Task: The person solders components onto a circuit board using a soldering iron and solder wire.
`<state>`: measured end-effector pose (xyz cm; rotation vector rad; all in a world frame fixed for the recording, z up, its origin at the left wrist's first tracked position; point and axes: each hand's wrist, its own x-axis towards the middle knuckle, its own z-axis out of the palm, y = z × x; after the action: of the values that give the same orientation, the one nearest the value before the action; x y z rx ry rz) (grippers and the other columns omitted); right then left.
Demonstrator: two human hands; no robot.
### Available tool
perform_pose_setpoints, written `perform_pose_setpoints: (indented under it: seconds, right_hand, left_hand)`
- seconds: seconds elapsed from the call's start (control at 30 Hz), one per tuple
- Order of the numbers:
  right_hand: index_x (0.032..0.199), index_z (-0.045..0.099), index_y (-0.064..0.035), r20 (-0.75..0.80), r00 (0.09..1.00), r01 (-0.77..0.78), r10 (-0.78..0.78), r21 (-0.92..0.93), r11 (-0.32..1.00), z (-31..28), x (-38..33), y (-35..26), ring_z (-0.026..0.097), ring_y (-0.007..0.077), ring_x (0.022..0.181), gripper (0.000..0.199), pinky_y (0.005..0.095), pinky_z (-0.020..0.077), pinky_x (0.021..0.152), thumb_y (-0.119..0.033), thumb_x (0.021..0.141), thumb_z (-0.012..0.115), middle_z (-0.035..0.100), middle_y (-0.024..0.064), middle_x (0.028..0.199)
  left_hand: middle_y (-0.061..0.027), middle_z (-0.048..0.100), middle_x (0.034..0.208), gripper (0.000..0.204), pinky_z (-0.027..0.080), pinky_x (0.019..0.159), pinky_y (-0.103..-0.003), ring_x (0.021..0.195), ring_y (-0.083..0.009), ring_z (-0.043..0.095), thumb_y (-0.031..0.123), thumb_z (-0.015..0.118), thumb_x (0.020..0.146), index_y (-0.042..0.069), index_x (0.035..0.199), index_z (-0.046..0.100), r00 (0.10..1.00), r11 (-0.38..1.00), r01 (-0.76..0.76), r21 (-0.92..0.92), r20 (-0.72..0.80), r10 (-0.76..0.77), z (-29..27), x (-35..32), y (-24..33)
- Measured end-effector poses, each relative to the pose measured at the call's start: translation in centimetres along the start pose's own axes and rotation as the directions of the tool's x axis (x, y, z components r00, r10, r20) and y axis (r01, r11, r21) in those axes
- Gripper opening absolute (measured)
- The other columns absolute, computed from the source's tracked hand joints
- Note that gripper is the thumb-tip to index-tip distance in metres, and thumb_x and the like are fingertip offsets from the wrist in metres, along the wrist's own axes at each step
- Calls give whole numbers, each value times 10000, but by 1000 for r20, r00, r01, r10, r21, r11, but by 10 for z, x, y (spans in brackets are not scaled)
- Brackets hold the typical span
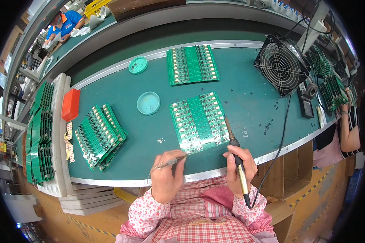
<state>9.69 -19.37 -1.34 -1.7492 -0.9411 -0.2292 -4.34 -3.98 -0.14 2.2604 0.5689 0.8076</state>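
A green circuit board (201, 127) with rows of small parts lies in front of me on the bench. My left hand (166, 176) pinches a slim grey tool (169, 163), its tip by the board's near left corner. A thin wire seems to trail from its back end; I cannot make out its exact kind. My right hand (242, 166) is closed around a soldering iron (240, 162) with a black and gold handle. The iron's barrel points away from me along the board's right edge; whether the tip touches is unclear.
Another populated board (192, 65) lies farther back. Stacked boards (99, 137) stand left, near a red box (71, 104). Two turquoise dishes (148, 103) (138, 65), a black fan (280, 65) and loose black parts (266, 126) are on the bench. The iron's cord (280, 148) crosses the right side. Co-workers sit nearby.
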Motion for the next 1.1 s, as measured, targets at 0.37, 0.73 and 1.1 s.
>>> perform_pose_setpoints:
  seconds: [0.37, 0.73, 1.1]
  right_hand:
    - [1164, 650, -19, 12, 1000, -18, 17, 23, 1000, -2, 0, -2, 677, 237, 729, 270, 333, 529, 666, 42, 901, 674, 720, 111, 847]
    - [1036, 610, 6, -3, 999, 43, -48, 507, 861, -5, -25, -18, 704, 179, 578, 140, 278, 541, 506, -100, 952, 642, 741, 107, 723]
    - [1053, 597, 27, 77, 988, 73, -135, 537, 840, -3, -19, -22, 730, 213, 632, 149, 322, 598, 579, -91, 968, 631, 747, 128, 760]
  left_hand:
    - [-105, 720, 1024, 312, 513, 770, -372, 857, -308, 657, -93, 738, 797, 46, 1063, 650, 999, 998, -41, 44, 1, 41, 1, 1, 1]
    - [-106, 718, 1013, 314, 505, 767, -367, 854, -300, 668, -85, 736, 797, 45, 1069, 647, 997, 996, -72, 60, -5, 73, 2, 1, 0]
    - [-113, 717, 1007, 299, 508, 772, -371, 866, -299, 677, -83, 732, 808, 36, 1069, 648, 997, 995, -79, 58, -15, 80, 1, 2, 2]
